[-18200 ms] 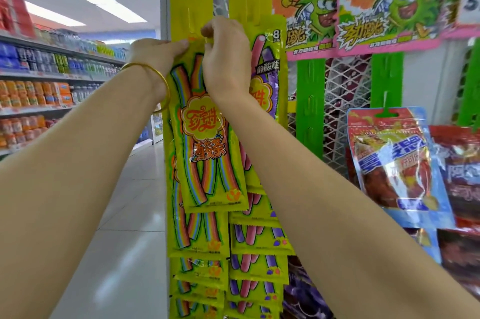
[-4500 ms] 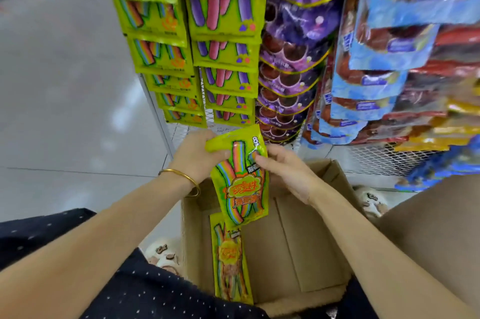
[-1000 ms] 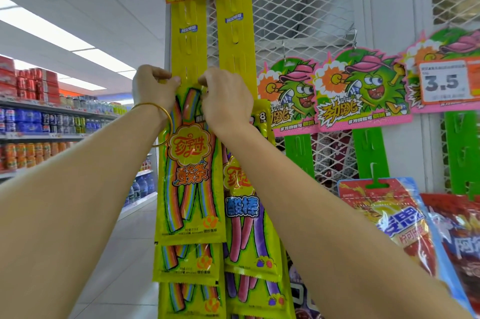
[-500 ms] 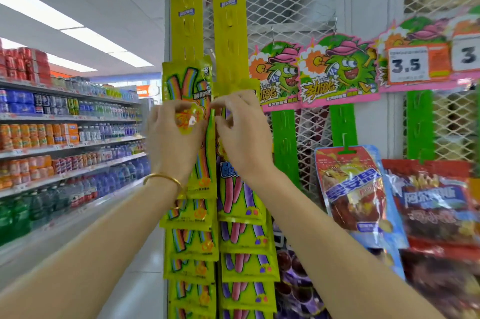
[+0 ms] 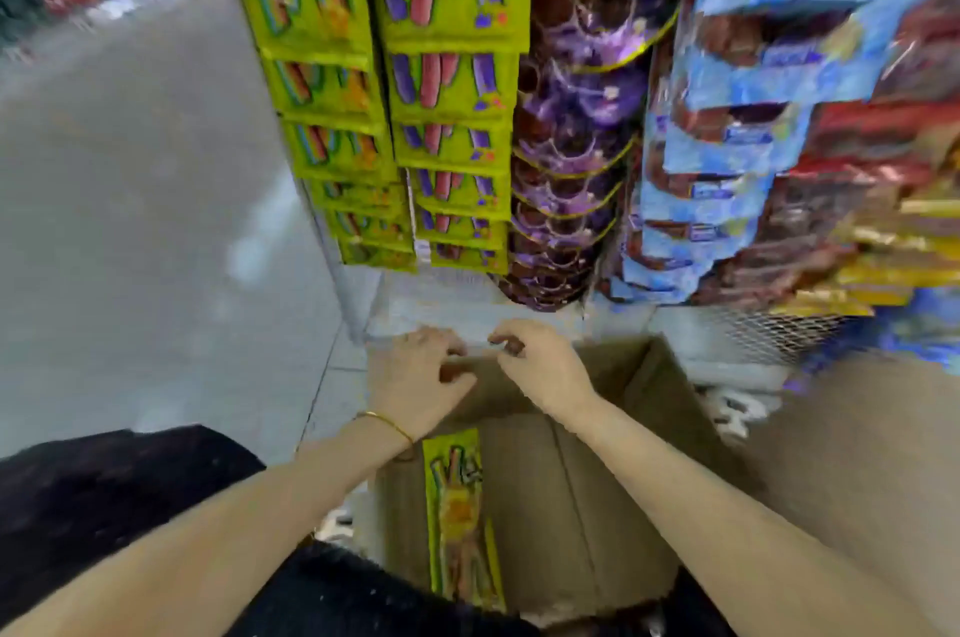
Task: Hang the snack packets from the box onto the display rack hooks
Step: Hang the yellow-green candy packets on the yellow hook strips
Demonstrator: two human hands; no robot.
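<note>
The view is blurred by motion. An open cardboard box (image 5: 613,496) stands on the floor below the rack. One yellow-green snack packet (image 5: 462,522) lies flat inside it at the left. My left hand (image 5: 415,382) and my right hand (image 5: 540,366) hover side by side over the box's far edge, fingers loosely curled, holding nothing. Above them hang two columns of yellow-green packets (image 5: 447,80) on the display rack.
Purple packets (image 5: 571,127) and blue and red packets (image 5: 737,117) hang to the right of the yellow-green columns. Wire mesh (image 5: 769,330) backs the rack low down. Grey aisle floor (image 5: 145,221) spreads to the left. Dark clothing (image 5: 104,491) covers the lower left.
Both hands have left the packet hung high on the rack and dropped down to the box. The view has swung from the rack's top to the floor.
</note>
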